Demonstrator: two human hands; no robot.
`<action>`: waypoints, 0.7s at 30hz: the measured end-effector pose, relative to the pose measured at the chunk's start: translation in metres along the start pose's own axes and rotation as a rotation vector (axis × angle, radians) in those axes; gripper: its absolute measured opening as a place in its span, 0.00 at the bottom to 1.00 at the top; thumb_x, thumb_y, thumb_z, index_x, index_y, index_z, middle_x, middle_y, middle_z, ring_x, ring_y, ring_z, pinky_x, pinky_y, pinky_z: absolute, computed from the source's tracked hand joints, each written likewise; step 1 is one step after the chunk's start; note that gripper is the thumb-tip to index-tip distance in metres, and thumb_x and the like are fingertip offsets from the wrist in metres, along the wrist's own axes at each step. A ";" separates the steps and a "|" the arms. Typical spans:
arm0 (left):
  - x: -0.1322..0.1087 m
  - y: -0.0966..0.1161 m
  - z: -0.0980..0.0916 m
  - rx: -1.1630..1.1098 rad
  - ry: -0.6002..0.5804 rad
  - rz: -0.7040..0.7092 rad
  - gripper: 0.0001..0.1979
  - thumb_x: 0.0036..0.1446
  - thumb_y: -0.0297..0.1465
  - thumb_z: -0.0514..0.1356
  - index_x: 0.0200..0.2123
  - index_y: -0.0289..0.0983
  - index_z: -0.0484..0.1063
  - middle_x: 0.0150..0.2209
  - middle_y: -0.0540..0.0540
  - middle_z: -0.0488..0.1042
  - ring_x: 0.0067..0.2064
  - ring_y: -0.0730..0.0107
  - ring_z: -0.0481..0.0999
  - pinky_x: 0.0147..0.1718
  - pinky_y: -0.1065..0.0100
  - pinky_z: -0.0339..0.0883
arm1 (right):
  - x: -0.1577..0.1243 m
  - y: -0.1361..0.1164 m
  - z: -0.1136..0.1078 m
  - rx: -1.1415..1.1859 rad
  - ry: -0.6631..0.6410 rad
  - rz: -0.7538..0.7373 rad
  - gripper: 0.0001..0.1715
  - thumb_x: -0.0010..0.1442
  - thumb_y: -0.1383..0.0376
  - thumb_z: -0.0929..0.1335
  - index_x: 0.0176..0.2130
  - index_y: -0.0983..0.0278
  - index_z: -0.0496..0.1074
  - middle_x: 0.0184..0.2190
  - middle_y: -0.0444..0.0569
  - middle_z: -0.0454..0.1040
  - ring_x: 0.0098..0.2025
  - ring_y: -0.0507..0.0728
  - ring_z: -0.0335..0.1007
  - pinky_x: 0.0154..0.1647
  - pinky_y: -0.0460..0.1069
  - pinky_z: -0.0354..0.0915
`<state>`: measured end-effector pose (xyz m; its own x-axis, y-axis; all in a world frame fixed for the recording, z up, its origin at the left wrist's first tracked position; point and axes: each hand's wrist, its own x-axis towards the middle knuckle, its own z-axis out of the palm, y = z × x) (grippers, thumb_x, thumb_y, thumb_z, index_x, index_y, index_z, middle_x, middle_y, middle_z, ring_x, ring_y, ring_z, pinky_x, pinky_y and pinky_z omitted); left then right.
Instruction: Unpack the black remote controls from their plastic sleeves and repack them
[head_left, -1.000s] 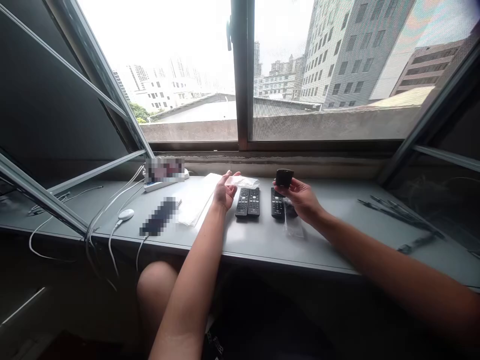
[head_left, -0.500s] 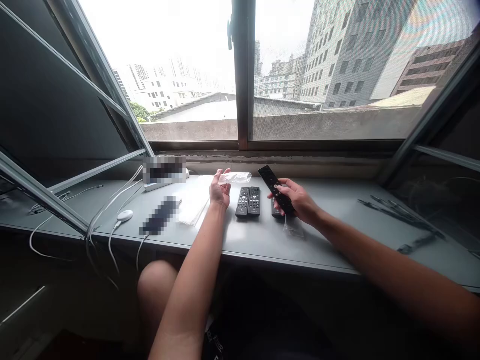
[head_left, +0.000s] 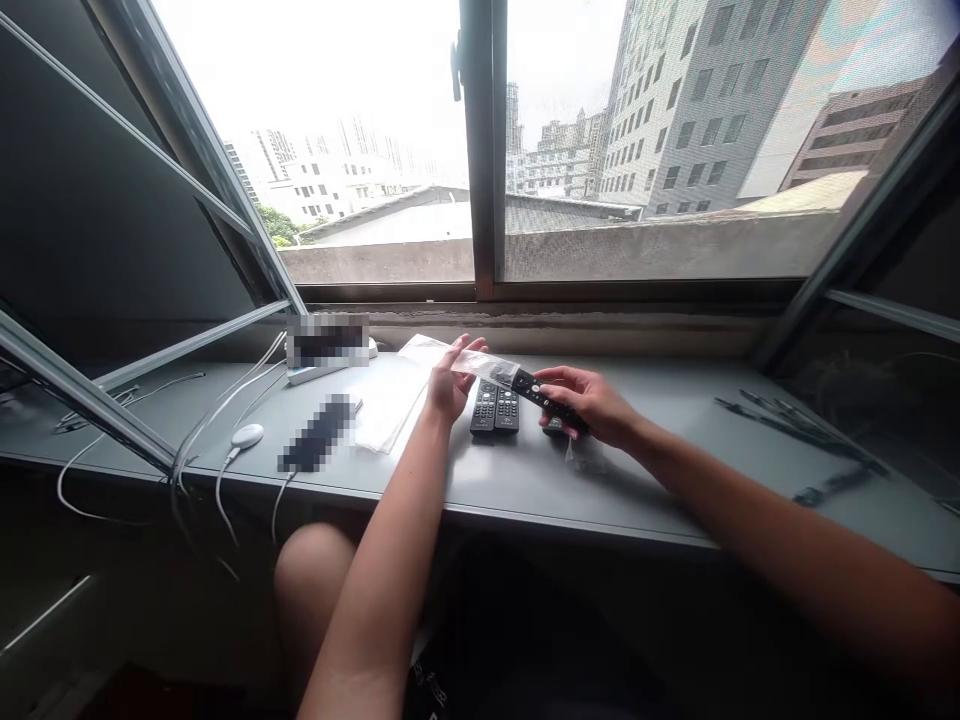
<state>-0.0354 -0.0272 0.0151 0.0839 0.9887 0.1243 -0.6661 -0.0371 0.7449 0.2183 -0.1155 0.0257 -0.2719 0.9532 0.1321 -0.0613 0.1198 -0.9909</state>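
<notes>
My left hand holds up a small clear plastic bag above the grey desk. My right hand grips a black remote control and its front end is inside the mouth of the bag. Two more black remotes lie side by side on the desk just below the bag. Part of another remote shows under my right hand, beside an empty clear bag.
A stack of clear bags lies left of the remotes. A white power strip, white cables, a round white puck and a dark blurred device sit at the left. Black cable ties lie at the right. The window frame stands behind.
My right hand lowered the remote and turned it leftward until its tip entered the bag. My left hand tilted the bag's opening toward it.
</notes>
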 end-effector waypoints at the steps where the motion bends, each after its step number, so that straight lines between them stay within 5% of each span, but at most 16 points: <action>1: -0.001 -0.001 0.001 0.034 -0.057 -0.029 0.22 0.66 0.34 0.68 0.62 0.38 0.77 0.62 0.36 0.80 0.59 0.57 0.82 0.31 0.75 0.76 | 0.000 0.001 0.000 0.000 0.002 -0.005 0.27 0.63 0.53 0.79 0.55 0.65 0.77 0.40 0.56 0.83 0.33 0.62 0.85 0.13 0.44 0.65; 5: -0.008 -0.004 0.007 0.221 -0.236 -0.140 0.24 0.64 0.38 0.70 0.61 0.38 0.79 0.63 0.36 0.80 0.49 0.61 0.84 0.30 0.74 0.73 | 0.003 0.005 -0.003 0.008 0.025 -0.025 0.29 0.63 0.54 0.80 0.56 0.64 0.75 0.43 0.56 0.82 0.33 0.62 0.86 0.13 0.44 0.67; 10: -0.016 -0.005 0.011 0.383 -0.299 -0.147 0.25 0.58 0.40 0.76 0.57 0.39 0.83 0.56 0.37 0.83 0.43 0.65 0.83 0.30 0.75 0.70 | 0.004 0.010 -0.005 0.009 0.032 -0.031 0.29 0.62 0.54 0.80 0.56 0.63 0.74 0.42 0.55 0.82 0.32 0.62 0.85 0.13 0.44 0.65; 16: -0.005 -0.005 0.007 0.218 -0.106 -0.018 0.25 0.54 0.35 0.78 0.54 0.38 0.81 0.54 0.37 0.84 0.43 0.67 0.84 0.35 0.73 0.73 | 0.010 0.012 -0.006 0.061 0.148 -0.079 0.23 0.61 0.58 0.81 0.51 0.62 0.78 0.50 0.57 0.83 0.41 0.63 0.87 0.23 0.48 0.76; 21: -0.001 -0.003 0.005 0.135 -0.012 0.039 0.24 0.56 0.32 0.78 0.55 0.38 0.79 0.53 0.40 0.84 0.47 0.68 0.85 0.40 0.73 0.77 | 0.015 0.014 -0.011 0.093 0.233 -0.098 0.18 0.59 0.58 0.83 0.46 0.62 0.83 0.47 0.54 0.85 0.43 0.63 0.87 0.28 0.48 0.80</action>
<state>-0.0294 -0.0292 0.0159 0.0690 0.9843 0.1623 -0.5636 -0.0958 0.8205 0.2241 -0.0963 0.0131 -0.0324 0.9779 0.2066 -0.1676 0.1985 -0.9657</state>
